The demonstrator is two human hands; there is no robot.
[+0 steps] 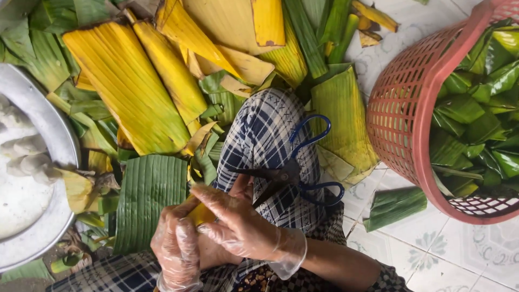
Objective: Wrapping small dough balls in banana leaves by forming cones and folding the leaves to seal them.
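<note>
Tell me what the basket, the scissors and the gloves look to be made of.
Basket: moulded red plastic, matte, with a regular lattice of holes. Scissors: dark, dull metal blades, probably steel, with glossy blue loop handles, likely plastic-coated. Gloves on left hand and right hand: thin clear plastic film, wrinkled and see-through.

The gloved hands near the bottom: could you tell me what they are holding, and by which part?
Both the left hand and the right hand close round a small yellow leaf piece, gripping its lower end; only its upper tip shows between them.
</note>
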